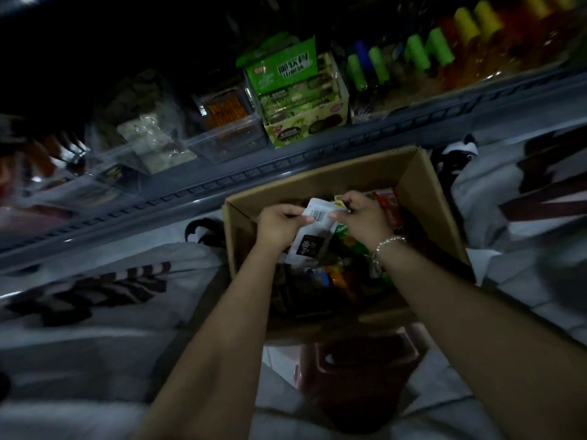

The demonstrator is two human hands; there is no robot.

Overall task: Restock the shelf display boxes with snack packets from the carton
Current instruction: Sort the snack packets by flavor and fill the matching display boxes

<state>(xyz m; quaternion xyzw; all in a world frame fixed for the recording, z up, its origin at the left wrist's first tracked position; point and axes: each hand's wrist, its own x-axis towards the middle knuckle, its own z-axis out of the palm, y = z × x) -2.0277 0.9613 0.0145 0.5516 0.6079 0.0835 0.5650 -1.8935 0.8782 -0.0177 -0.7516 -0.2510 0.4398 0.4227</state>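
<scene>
In the head view, both hands hold one snack packet (313,231) above the carton (422,192) — left hand (279,225) and right hand (362,217) pinch its upper end. Its long axis points away, toward the green display box (305,128) beyond, slightly to the left.

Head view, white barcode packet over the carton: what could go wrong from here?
1. Both hands, left hand and right hand, pinch the white barcoded snack packet by its top edge; it may slip back into the brown cardboard carton.
2. The green display box on the shelf already looks full; added packets may spill.
</scene>
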